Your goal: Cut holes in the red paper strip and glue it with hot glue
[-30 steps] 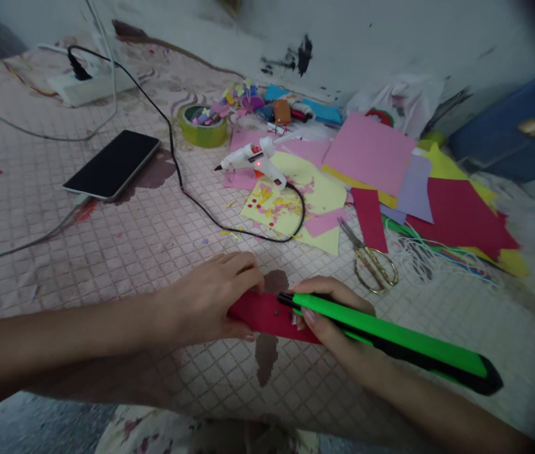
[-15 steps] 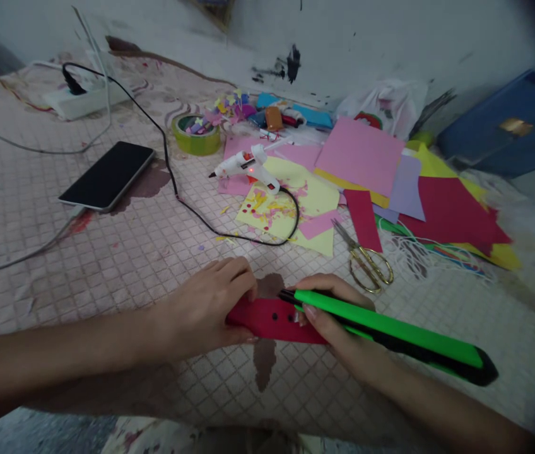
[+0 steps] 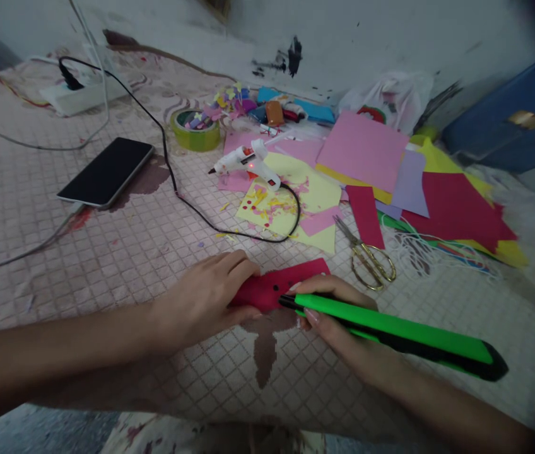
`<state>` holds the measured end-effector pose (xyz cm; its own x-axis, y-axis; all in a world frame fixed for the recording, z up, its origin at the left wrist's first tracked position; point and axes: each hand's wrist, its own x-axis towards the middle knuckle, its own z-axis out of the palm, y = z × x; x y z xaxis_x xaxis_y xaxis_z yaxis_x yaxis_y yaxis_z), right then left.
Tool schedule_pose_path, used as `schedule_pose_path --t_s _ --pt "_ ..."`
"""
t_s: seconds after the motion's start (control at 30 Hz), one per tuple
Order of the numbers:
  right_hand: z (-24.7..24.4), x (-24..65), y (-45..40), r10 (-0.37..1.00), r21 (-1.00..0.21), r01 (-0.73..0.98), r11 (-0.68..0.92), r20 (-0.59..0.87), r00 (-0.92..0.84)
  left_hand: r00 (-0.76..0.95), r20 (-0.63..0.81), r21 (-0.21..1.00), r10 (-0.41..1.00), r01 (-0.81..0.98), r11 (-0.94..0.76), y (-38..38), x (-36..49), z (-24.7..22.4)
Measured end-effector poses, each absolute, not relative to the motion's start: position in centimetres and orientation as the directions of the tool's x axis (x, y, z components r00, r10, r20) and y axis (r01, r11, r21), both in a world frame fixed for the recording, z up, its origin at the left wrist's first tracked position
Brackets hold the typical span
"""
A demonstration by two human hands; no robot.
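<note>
A red paper strip (image 3: 267, 291) with small dark holes lies slanted near the front of the cloth-covered table. Its left end is pinched between the thumb and fingers of my left hand (image 3: 213, 293). My right hand (image 3: 338, 315) is closed round a green and black utility knife (image 3: 390, 325), whose dark tip points left and rests over the strip's lower edge. Past my right hand lie gold-handled scissors (image 3: 366, 255). Whether the blade touches the paper, I cannot tell.
A white glue gun (image 3: 248, 162) with a black cable sits on yellow paper (image 3: 315, 189). Around it are a green tape roll (image 3: 195, 130), coloured sheets (image 3: 364, 151) and white string (image 3: 419, 249). At the left lie a phone (image 3: 109, 171) and a power strip (image 3: 85, 94).
The red strip's right end has swung up and away, so the strip now slants and more of it shows above the knife tip. Both hands keep their hold.
</note>
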<state>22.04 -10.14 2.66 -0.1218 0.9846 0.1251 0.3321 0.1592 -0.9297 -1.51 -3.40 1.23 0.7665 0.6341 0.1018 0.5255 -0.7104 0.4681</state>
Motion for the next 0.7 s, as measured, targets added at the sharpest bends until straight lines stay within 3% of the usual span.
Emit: schedule_pose_path --t_s 0.1,0.3,0.47,0.6,0.7 --pt "2.0 22.3 -9.8 0.99 -0.943 0.314 0.108 0.072 -0.123 0.767 0.104 0.496 0.633 0.511 -0.702 -3.3 -1.5 1.4" --pt "-0.6 23.4 -8.9 0.996 -0.994 0.104 -0.026 -0.034 -0.076 0.787 0.065 0.608 0.613 0.456 -0.65 -3.2 -1.6 1.8" --pt "-1.0 24.0 -8.1 0.998 -0.998 0.06 -0.035 -0.038 -0.057 0.912 0.149 0.709 0.381 0.17 -0.685 -3.3 -1.6 1.6" --pt "-0.9 24.2 -7.7 0.997 -0.999 0.021 -0.032 -0.034 -0.068 0.957 0.226 0.599 0.181 0.01 -0.801 -3.4 -1.5 2.2" --pt "-0.9 24.1 -7.9 0.998 -0.999 0.035 -0.011 -0.013 -0.058 0.98 0.201 0.522 0.008 -0.1 -0.847 -3.7 -1.4 2.4"
